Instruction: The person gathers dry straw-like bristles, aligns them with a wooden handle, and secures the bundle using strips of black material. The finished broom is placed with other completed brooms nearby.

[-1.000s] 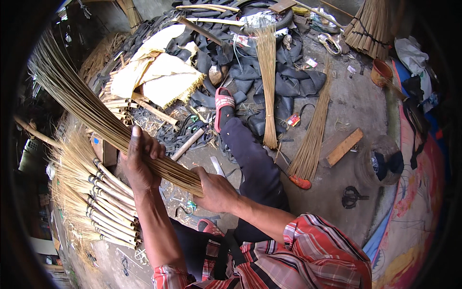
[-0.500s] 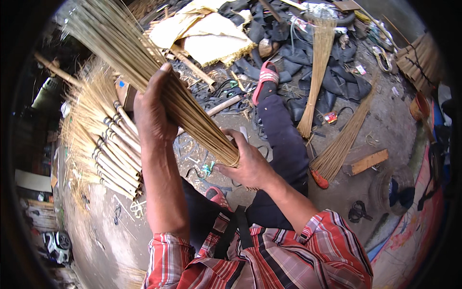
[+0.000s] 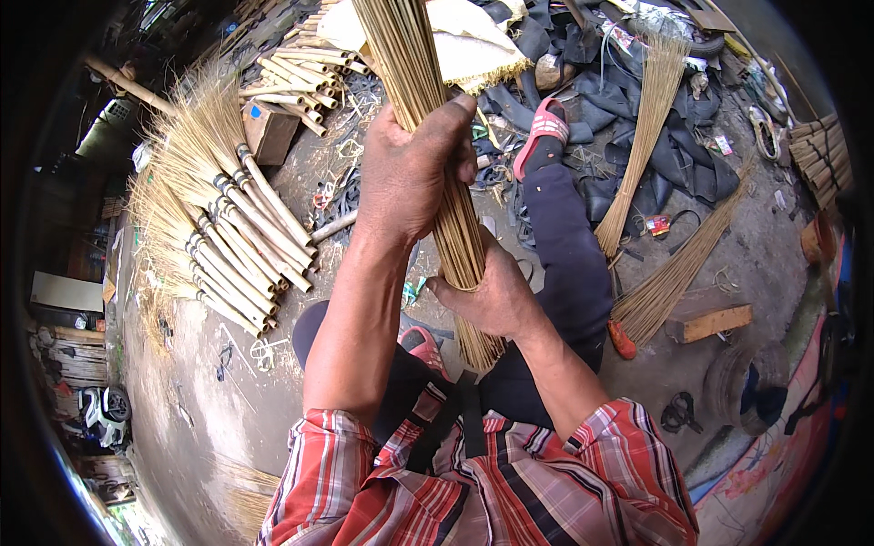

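A thick bundle of thin, straw-coloured broom sticks rises steeply before me, leaving the picture at the top. My left hand wraps round its middle, thumb across the front. Lower down, my right hand grips the same bundle close to its bottom, with the cut ends sticking out below. To the left, several finished brooms with pale handles lie side by side on the floor. Another loose bundle of sticks lies beyond my outstretched leg, and a fanned one rests to its right.
Black rubber scraps cover the far floor. Bamboo tubes are piled at the back left, near a pale sack. At right are a wooden block, scissors and a tyre-like ring.
The bundle has swung from a leftward slant to nearly upright. My right hand now holds it a little above its lower ends, which stick out further below. My view has shifted left.
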`<state>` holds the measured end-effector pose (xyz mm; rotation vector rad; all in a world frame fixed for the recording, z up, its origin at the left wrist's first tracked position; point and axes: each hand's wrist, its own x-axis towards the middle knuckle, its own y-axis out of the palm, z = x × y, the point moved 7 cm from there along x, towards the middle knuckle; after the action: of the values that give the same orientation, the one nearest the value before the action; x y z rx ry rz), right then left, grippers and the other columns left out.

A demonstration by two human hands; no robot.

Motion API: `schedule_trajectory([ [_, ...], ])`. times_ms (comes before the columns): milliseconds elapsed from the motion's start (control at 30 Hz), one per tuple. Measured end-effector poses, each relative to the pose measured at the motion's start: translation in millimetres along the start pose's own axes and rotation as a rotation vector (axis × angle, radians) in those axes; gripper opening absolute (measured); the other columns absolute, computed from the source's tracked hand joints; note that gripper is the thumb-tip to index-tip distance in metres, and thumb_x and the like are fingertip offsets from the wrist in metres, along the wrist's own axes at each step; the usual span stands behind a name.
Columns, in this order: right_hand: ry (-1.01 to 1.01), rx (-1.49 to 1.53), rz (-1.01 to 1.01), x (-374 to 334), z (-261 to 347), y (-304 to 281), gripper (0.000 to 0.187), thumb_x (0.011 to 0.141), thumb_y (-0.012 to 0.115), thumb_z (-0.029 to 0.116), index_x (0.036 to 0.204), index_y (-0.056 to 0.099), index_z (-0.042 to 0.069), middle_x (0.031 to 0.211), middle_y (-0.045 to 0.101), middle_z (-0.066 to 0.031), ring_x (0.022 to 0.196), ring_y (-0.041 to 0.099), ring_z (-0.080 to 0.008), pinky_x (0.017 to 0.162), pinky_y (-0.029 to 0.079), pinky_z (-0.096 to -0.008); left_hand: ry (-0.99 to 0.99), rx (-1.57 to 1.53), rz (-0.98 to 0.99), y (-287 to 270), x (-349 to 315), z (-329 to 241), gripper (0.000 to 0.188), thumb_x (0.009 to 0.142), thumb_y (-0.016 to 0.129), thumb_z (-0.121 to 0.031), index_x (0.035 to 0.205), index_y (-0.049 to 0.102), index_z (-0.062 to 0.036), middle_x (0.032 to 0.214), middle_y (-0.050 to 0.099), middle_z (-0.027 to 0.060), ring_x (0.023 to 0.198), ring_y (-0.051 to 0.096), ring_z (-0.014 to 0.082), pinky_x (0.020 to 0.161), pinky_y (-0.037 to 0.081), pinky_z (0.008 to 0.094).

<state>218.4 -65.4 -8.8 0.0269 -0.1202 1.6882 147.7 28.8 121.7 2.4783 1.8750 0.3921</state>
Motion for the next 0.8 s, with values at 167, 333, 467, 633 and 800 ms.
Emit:
schedule_trajectory([
  [167, -0.106, 0.194, -0.106, 16, 7, -14, 0.054, 0.084, 0.083, 0.012, 0.129, 0.054, -0.001, 0.108, 0.07, -0.0162, 0.102, 0.071, -0.0263, 0.089, 0.056, -0.0398, 0.067, -0.013, 0.168, 30, -6, 12, 0.019, 0.097, 0.072, -0.021, 0.095, 0.061, -0.0055, 0.068, 0.059, -0.0017, 0.052, 0.056, 0.0059, 0.049, 0.046, 0.0223],
  [333, -0.368, 0.199, -0.281, 30, 24, -43, 0.045, 0.086, 0.083, 0.015, 0.121, 0.06, 0.0, 0.109, 0.068, -0.0086, 0.099, 0.07, -0.0204, 0.087, 0.056, -0.0365, 0.096, 0.497, 0.405, 30, -7, 38, 0.086, 0.086, 0.086, -0.047, 0.144, 0.048, 0.0035, 0.131, 0.063, 0.0186, 0.128, 0.059, 0.0272, 0.111, 0.046, 0.0449],
  [467, -0.201, 0.538, -0.509, 35, 9, -90, 0.027, 0.093, 0.074, 0.005, 0.115, 0.058, 0.003, 0.089, 0.062, -0.0046, 0.077, 0.065, -0.0138, 0.075, 0.057, -0.0304, -0.033, 0.775, 0.599, -4, -21, 73, 0.129, 0.065, 0.097, -0.058, 0.158, 0.031, 0.0024, 0.157, 0.044, 0.0236, 0.15, 0.04, 0.0352, 0.126, 0.031, 0.0477],
  [633, -0.155, 0.8, -0.613, 37, -9, -109, 0.028, 0.093, 0.074, 0.006, 0.115, 0.057, 0.005, 0.091, 0.063, -0.0059, 0.078, 0.066, -0.0171, 0.074, 0.059, -0.0342, -0.219, 0.928, 0.598, -1, -49, 143, 0.062, 0.077, 0.085, -0.028, 0.13, 0.059, -0.0078, 0.112, 0.073, 0.021, 0.107, 0.071, 0.0395, 0.092, 0.055, 0.0473],
  [800, -0.441, 1.041, -0.856, -19, -42, -269, 0.015, 0.094, 0.072, 0.015, 0.102, 0.062, 0.006, 0.082, 0.063, -0.0043, 0.079, 0.063, -0.0177, 0.083, 0.057, -0.0392, 0.01, 1.555, 0.58, -75, -17, 133, 0.029, 0.085, 0.071, -0.019, 0.108, 0.057, -0.0105, 0.094, 0.074, 0.0153, 0.091, 0.074, 0.0361, 0.079, 0.059, 0.0496],
])
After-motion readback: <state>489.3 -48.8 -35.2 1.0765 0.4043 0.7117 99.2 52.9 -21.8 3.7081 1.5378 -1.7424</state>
